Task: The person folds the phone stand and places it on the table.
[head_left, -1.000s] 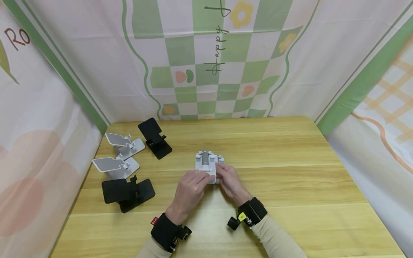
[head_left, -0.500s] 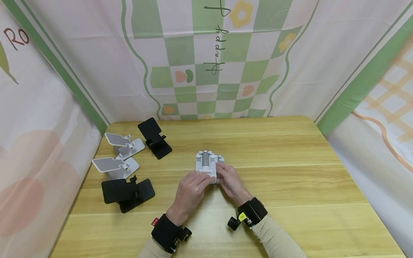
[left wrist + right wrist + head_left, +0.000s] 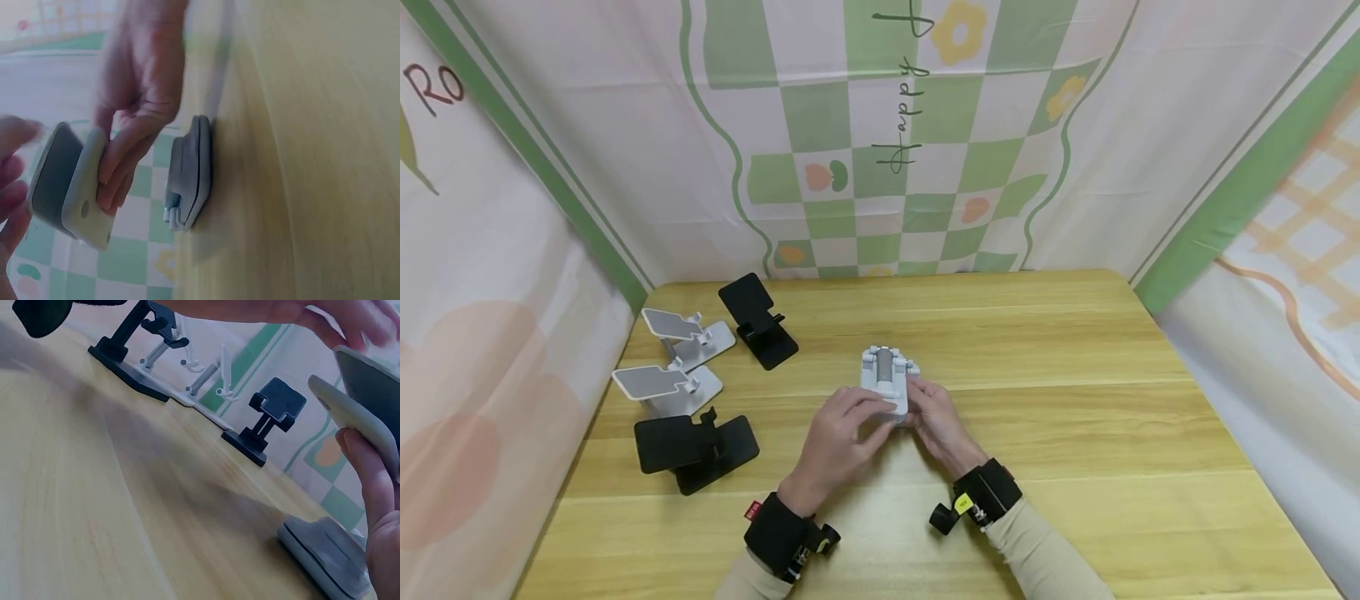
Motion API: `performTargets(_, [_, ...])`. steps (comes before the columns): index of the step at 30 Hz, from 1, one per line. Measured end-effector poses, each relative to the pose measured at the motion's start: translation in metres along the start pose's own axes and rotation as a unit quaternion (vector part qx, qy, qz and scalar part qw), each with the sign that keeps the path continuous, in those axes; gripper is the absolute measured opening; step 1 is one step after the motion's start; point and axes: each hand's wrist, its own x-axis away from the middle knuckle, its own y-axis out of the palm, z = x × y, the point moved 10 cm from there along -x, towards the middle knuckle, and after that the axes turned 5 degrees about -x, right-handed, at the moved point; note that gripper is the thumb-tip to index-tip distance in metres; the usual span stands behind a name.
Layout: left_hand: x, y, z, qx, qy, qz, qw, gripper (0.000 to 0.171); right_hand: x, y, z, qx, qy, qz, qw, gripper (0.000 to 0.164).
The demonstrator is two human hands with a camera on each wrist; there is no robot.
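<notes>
My right hand (image 3: 942,425) grips a white phone stand (image 3: 891,402), nearly folded, with a grey pad on its back. In the left wrist view the stand's grey-faced plate (image 3: 56,178) stands slightly apart from its white base (image 3: 94,194), which the right fingers (image 3: 128,147) pinch. My left hand (image 3: 835,442) is at the stand's near edge with thumb and fingers spread, fingertips right by the plate. Beneath lies a second folded phone stand (image 3: 190,172), flat on the table; the held one mostly hides it in the head view.
On the table's left side stand unfolded phone stands: a black one (image 3: 758,321) at the back, two white ones (image 3: 681,325) (image 3: 651,383) and another black one (image 3: 670,443) nearer. Patterned cloth (image 3: 880,200) hangs behind the wooden table (image 3: 1075,400).
The left thumb and fingers have spread apart from their pinch on the stand's near edge. The held stand has shifted slightly right and away; the right hand keeps its grip.
</notes>
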Motion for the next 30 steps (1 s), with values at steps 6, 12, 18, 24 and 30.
performTargets(6, [0.007,-0.013,-0.037,0.136,-0.114,0.086,0.9804,0.027,0.000,-0.003,-0.001,-0.004,0.006,-0.001,1.000,0.045])
performTargets(12, [0.017,-0.011,-0.073,0.224,-0.276,0.106,0.9285,0.032,0.000,-0.004,-0.001,0.007,0.006,0.001,1.000,0.046])
performTargets(18, [0.033,0.014,-0.104,0.293,-0.425,0.059,0.8546,0.042,0.002,-0.004,0.000,0.013,0.004,0.007,1.000,0.044])
performTargets(24, [0.047,0.042,-0.109,0.364,-0.514,-0.021,0.7759,0.055,0.002,-0.003,0.001,0.013,0.000,0.002,1.000,0.044])
performTargets(30, [0.052,0.054,-0.107,0.396,-0.541,-0.054,0.7402,0.053,0.003,0.000,0.001,0.018,0.000,-0.006,1.000,0.044])
